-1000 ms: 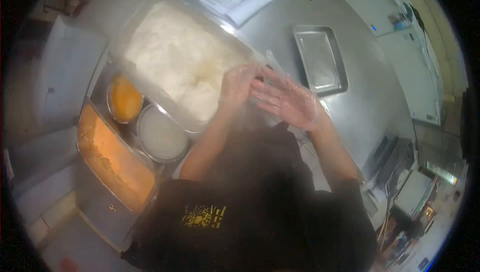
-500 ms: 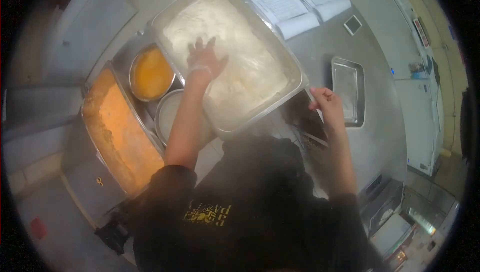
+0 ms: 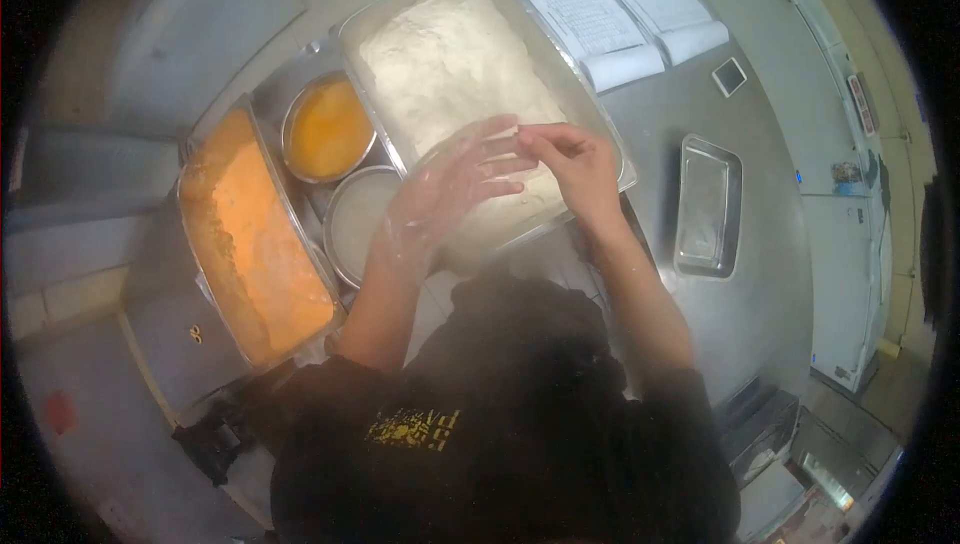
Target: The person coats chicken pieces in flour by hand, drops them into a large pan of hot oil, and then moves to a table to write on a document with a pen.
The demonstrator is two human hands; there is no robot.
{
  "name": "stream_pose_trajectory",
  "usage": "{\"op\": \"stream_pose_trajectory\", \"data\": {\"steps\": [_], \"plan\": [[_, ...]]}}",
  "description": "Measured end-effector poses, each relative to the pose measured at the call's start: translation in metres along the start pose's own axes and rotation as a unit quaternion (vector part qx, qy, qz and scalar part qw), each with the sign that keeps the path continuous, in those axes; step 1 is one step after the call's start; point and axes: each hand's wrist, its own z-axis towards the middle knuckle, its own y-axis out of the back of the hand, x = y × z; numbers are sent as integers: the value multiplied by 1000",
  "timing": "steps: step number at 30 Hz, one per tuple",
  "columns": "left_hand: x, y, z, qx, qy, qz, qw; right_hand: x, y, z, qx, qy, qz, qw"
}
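My left hand wears a clear plastic glove, its fingers spread and pointing right above the near part of a large metal tray. White, flour-like powder fills much of that tray. My right hand, bare, meets the left fingertips, with thumb and forefinger pinched at the tip of the glove. To the left stand a metal bowl of yellow-orange liquid and a bowl of whitish liquid. A long tray of orange crumb-like coating lies beside them.
A smaller metal pan rests on the steel table at right. Written paper pads and a small dark-screened device lie farther back. White cabinets stand along the right side.
My left hand has lifted off the white powder and come nearer. My right hand has moved left from the tray's corner and now pinches the left glove's fingertip.
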Motion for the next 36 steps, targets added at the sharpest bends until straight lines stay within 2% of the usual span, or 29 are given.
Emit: {"op": "stream_pose_trajectory", "data": {"steps": [3, 6, 10, 12, 15, 18, 21, 25, 27, 29, 31, 33, 34, 36], "plan": [[0, 1, -11, 2, 18, -17, 1000, -1, 0, -6, -23, 22, -82, 996], [-4, -5, -21, 23, 31, -78, 996, -3, 5, -8, -34, 62, -68, 995], [0, -8, -32, 42, 20, -154, 987, 1, 19, -6, -34, 38, -28, 998], [2, -11, -35, 22, 19, -144, 989, 4, 20, -6, -24, 25, 12, 999], [7, -13, -35, 4, 33, -113, 993, 19, 0, -12, -38, 68, 36, 996], [13, -13, -35, -3, 53, -88, 995, 31, 4, -20, 93, 110, -155, 977], [14, -17, -37, -6, 58, -60, 997, 39, 8, -23, 77, 43, -139, 986], [15, -12, -44, -29, 77, -86, 993, 24, 17, -17, 32, 172, -210, 962], [21, -8, -45, -17, 110, -159, 981, 30, 15, -13, 6, 248, -240, 938], [26, -9, -42, -9, 142, -186, 972, 43, -2, -27, 27, 285, -221, 932], [29, -12, -41, -16, 176, -162, 971, 47, -4, -31, 105, 289, -223, 925], [39, -5, -37, 48, 192, -163, 967, 40, 7, -27, 237, 255, -240, 906], [42, -2, -35, 80, 197, -164, 963, 39, 11, -27, 238, 275, -238, 901], [40, -2, -34, 85, 215, -169, 958, 39, 16, -24, 246, 315, -236, 886]]}}
